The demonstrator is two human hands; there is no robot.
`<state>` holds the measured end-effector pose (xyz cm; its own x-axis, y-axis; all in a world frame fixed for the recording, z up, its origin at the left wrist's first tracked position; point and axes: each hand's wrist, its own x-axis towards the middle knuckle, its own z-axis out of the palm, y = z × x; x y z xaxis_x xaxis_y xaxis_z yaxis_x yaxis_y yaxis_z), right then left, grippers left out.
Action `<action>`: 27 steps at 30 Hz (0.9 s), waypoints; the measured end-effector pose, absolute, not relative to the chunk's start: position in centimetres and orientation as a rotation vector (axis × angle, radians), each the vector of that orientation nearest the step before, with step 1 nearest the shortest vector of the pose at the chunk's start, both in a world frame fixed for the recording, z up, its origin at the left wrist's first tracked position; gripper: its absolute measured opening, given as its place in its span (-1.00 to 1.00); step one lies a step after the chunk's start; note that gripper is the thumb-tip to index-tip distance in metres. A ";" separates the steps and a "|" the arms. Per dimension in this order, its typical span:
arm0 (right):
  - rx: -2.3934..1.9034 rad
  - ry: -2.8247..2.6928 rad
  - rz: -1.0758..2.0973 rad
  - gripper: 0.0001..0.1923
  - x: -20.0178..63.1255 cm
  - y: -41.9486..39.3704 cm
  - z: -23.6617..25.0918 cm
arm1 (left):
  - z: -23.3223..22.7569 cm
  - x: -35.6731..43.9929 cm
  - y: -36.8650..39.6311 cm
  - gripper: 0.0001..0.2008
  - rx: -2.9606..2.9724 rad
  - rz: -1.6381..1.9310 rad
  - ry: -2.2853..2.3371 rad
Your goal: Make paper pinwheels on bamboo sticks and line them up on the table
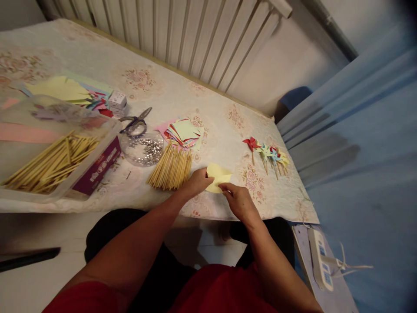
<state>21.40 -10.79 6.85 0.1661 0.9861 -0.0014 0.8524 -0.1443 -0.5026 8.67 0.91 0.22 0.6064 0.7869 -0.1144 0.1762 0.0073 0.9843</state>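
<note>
My left hand [196,181] and my right hand [239,200] both pinch a pale yellow paper square [217,174], partly folded, near the table's front edge. Just left of my left hand lies a bundle of wooden sticks [170,168]. Behind it sits a stack of coloured paper squares [183,132]. To the right lie several finished paper pinwheels [267,154] on sticks.
A clear plastic box [96,143] with more sticks [52,163] stands at the left. Scissors [136,123], a round dish of shiny pins [144,150], a small white box [117,99] and larger paper sheets [64,89] lie behind. A power strip [319,259] hangs at the lower right.
</note>
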 end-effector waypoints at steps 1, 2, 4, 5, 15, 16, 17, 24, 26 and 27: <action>-2.052 -1.744 0.484 -0.70 21.5 -10.8 6.8 | 0.3 8.7 0.9 -0.76 1.516 0.578 0.839; -2.040 -1.738 0.491 -0.70 21.6 -10.7 6.7 | 0.3 8.7 0.9 -0.76 1.505 0.579 0.834; -2.013 -1.711 0.488 -0.71 21.8 -10.7 6.4 | 0.2 8.8 0.8 -0.75 1.463 0.584 0.819; -1.998 -1.688 0.484 -0.73 22.0 -10.6 6.3 | 0.1 8.8 0.8 -0.75 1.435 0.586 0.812; -1.943 -1.391 0.566 -0.81 22.5 -9.8 4.6 | -0.5 9.2 0.9 -0.74 1.160 0.583 0.684; -1.939 -1.390 0.565 -0.81 22.4 -9.7 4.6 | -0.5 9.2 0.9 -0.74 1.150 0.581 0.676; -1.937 -1.391 0.560 -0.80 22.3 -9.7 4.5 | -0.5 9.1 0.8 -0.74 1.146 0.583 0.668; -1.930 -1.345 0.540 -0.82 21.5 -9.3 4.7 | -0.1 9.1 0.7 -0.76 1.155 0.567 0.678; -1.925 -1.325 0.574 -0.82 21.3 -9.1 4.6 | -0.3 9.2 0.7 -0.77 1.155 0.570 0.688; -1.920 -1.317 0.596 -0.82 21.2 -9.0 4.6 | -0.5 9.3 0.7 -0.77 1.151 0.572 0.690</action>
